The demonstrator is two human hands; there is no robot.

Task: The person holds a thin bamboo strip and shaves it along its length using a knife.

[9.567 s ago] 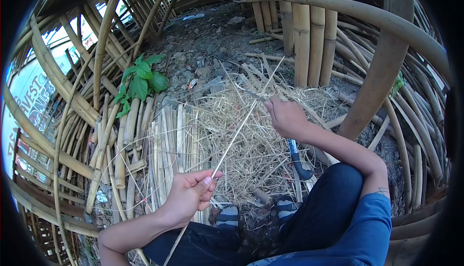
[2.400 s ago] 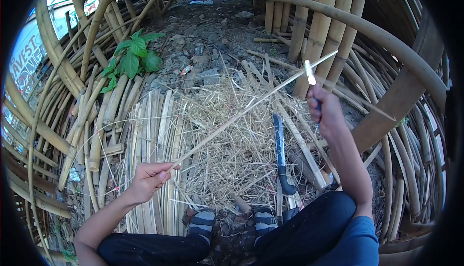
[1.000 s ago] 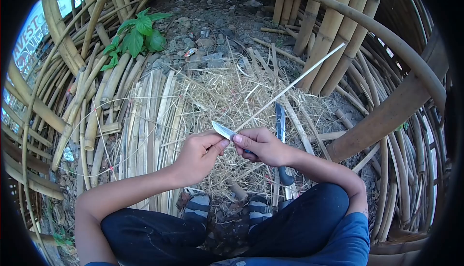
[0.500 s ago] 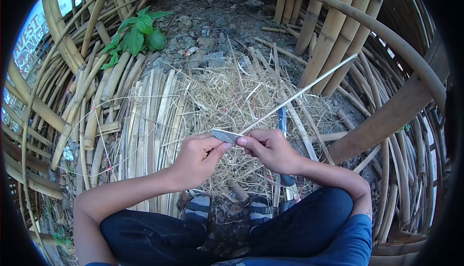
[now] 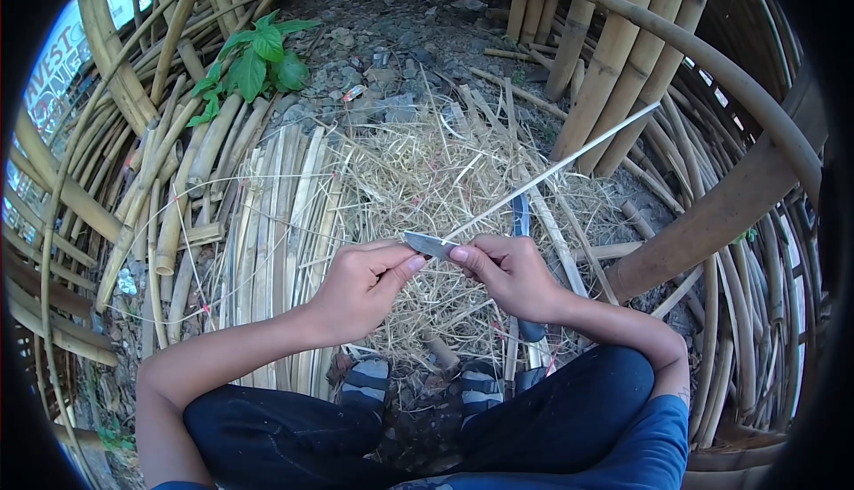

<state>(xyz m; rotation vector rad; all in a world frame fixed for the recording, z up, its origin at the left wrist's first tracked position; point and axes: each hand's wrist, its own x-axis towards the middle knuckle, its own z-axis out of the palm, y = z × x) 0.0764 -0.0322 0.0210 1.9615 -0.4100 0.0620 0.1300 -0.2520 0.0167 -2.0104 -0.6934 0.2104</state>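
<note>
In front of my knees, my left hand is closed in a pinch at the lower end of a long thin bamboo strip. The strip slants up to the far right. My right hand is closed on a small knife, its grey blade pointing left and lying against the strip between both hands. The knife's handle is hidden by my fingers. Below my right hand, a larger blade lies on the ground, with a dark handle end showing under my wrist.
Pale bamboo shavings cover the ground ahead. Split bamboo slats lie to the left, near a leafy green plant. Thick bamboo poles stand at the right, and a heavy pole slants in from that side.
The knife blade has shifted slightly right along the strip, and its flat side has turned more into view. My hands have moved a little to the right; the strip keeps nearly the same slant.
</note>
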